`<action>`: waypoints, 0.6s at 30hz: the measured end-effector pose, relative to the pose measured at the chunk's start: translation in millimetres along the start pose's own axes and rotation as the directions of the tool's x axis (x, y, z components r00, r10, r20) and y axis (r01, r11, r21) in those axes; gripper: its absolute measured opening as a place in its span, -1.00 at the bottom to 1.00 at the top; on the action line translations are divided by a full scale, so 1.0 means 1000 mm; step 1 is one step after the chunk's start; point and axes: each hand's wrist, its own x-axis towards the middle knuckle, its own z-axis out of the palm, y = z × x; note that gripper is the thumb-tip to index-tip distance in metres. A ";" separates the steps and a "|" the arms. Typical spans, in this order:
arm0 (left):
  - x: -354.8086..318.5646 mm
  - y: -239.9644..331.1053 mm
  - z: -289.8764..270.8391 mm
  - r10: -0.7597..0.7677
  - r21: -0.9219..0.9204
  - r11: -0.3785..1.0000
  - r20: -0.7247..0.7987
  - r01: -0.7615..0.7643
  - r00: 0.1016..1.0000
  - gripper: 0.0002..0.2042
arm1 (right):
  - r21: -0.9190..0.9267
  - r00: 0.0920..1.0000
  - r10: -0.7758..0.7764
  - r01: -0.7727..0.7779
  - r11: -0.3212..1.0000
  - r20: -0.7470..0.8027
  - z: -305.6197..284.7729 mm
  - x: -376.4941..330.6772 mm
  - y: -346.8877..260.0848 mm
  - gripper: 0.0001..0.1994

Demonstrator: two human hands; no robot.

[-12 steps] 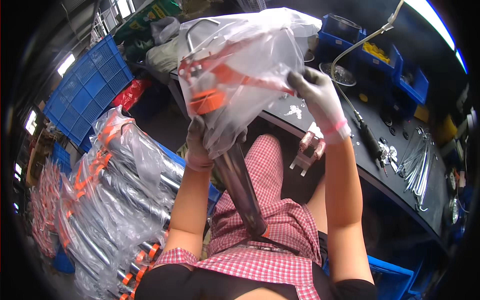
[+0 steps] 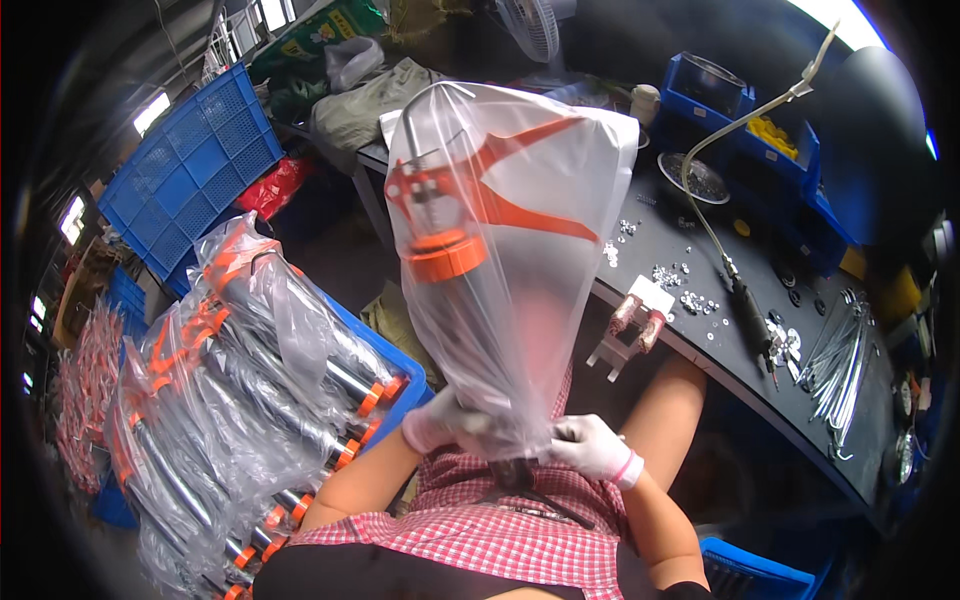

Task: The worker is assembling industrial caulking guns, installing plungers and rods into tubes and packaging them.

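Two gloved hands meet low in the middle of the frame: our left hand (image 2: 435, 428) and right hand (image 2: 592, 447) are both closed tight on the gathered mouth of a clear plastic bag (image 2: 520, 290). The bag stands upright above them at the centre, with an orange-handled caulking gun (image 2: 450, 215) inside. At lower left, a blue crate (image 2: 400, 350) holds bagged guns (image 2: 250, 380). The dark bench (image 2: 720, 340) runs along the right, strewn with small metal parts (image 2: 690, 300).

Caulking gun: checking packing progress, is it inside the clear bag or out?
Inside: the caulking gun shows through the clear bag around it.
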 end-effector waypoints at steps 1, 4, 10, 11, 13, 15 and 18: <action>-0.001 -0.011 0.004 0.004 -0.001 1.000 -0.005 -0.004 1.000 -0.52 | -0.313 0.999 0.037 -0.037 0.949 -0.007 -0.001 -0.010 0.009 -0.78; -0.005 -0.046 0.011 0.010 0.123 0.992 0.080 -0.020 0.997 -0.56 | -0.669 0.954 0.271 -0.120 0.734 0.126 -0.022 -0.036 -0.001 -0.74; -0.042 -0.064 0.039 -0.081 0.040 0.996 0.040 0.079 0.996 -0.59 | 0.155 0.855 -0.514 0.518 0.841 -0.066 -0.019 0.021 -0.082 0.03; -0.042 -0.059 0.039 -0.055 0.201 0.979 0.116 0.031 0.992 -0.55 | 0.031 0.871 -0.475 0.482 0.876 -0.128 0.011 0.028 -0.076 0.07; -0.048 -0.045 0.038 0.012 0.564 0.823 0.102 -0.068 0.995 -0.42 | 0.145 0.793 -0.413 0.520 0.841 -0.448 0.064 0.036 -0.028 0.15; -0.070 -0.023 0.029 0.155 0.842 0.504 0.131 -0.192 0.979 -0.33 | 0.466 0.914 -0.355 0.406 0.786 -0.197 0.071 0.041 0.020 0.00; -0.107 0.014 0.018 -0.123 0.724 0.676 -0.073 0.137 0.990 0.04 | 0.611 0.961 -0.231 0.091 0.787 0.153 0.076 0.032 0.001 -0.18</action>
